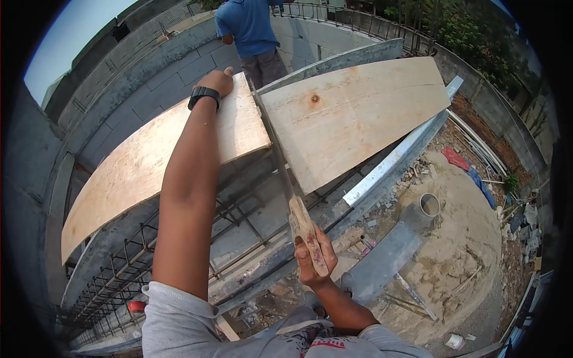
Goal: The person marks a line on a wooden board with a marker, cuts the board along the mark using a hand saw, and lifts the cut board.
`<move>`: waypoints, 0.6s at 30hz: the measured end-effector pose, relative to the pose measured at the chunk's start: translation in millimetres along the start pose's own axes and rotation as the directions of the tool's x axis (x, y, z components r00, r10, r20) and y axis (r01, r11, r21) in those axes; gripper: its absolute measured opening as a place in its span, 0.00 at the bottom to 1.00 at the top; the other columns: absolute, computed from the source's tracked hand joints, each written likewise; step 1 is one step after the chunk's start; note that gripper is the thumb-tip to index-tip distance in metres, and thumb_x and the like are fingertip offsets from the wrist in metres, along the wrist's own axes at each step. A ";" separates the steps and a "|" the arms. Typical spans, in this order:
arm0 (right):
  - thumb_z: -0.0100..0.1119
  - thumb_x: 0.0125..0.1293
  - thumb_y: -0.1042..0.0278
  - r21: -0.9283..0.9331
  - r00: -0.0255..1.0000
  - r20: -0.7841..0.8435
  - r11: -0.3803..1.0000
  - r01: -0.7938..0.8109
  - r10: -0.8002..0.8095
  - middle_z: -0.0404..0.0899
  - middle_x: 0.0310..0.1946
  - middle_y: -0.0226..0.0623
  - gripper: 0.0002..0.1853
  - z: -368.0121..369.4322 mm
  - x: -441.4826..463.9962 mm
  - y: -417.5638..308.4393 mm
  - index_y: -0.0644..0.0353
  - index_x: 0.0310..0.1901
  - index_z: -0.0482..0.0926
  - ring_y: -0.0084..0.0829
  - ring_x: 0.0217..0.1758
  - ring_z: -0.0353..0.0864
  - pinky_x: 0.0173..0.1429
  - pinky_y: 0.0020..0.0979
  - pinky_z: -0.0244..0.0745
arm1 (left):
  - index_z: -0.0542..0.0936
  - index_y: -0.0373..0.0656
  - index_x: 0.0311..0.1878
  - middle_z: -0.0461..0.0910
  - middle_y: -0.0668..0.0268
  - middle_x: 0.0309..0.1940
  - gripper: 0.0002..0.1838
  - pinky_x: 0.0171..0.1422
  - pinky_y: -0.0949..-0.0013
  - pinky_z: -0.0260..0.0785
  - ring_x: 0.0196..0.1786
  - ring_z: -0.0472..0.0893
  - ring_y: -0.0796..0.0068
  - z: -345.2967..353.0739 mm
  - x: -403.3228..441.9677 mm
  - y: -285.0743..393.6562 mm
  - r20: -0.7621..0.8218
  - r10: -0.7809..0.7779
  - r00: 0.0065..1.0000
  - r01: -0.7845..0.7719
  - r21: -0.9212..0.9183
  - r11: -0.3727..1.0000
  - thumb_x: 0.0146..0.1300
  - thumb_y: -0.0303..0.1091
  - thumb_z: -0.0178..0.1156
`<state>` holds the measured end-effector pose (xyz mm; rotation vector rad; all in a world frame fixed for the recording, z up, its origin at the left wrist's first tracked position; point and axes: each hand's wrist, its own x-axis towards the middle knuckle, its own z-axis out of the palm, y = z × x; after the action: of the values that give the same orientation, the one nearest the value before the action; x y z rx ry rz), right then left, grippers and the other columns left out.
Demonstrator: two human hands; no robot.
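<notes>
My right hand [315, 259] is closed round the wooden handle of a handsaw [305, 230]. The saw's narrow blade runs away from me, in the gap between two pieces of plywood. Under my outstretched left arm lies the left plywood piece [128, 158], its outer edge curved. My left hand [216, 83] grips the far edge of this piece near its corner, with the fingertips partly hidden. To the right of the blade, the other plywood piece [358, 113] has a dark knot. Whether the two pieces still join at the far end I cannot tell.
A person in a blue shirt [248, 30] stands just beyond the boards. Below the plywood are steel rebar cages [128, 262] and concrete walls. A metal channel [394, 158] slants at right. Lower right are a sand pile [459, 250], a bucket [428, 204] and a shovel-like tool [415, 295].
</notes>
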<state>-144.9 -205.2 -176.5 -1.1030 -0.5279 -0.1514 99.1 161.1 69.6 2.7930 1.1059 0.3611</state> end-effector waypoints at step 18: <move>0.69 0.72 0.66 -0.217 0.931 0.069 0.905 0.365 -0.358 0.85 0.50 0.55 0.31 15.2 93.1 -20.3 0.79 0.68 0.69 0.36 0.41 0.89 0.45 0.32 0.84 | 0.78 0.39 0.70 0.76 0.47 0.70 0.39 0.78 0.46 0.60 0.75 0.73 0.47 -8.5 -15.9 10.7 0.003 -0.044 0.999 0.043 0.075 0.996 0.79 0.63 0.36</move>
<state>-76.7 -188.0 -110.4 -1.2219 -0.7526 -0.5337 92.7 142.6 77.1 2.8272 1.2014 0.3150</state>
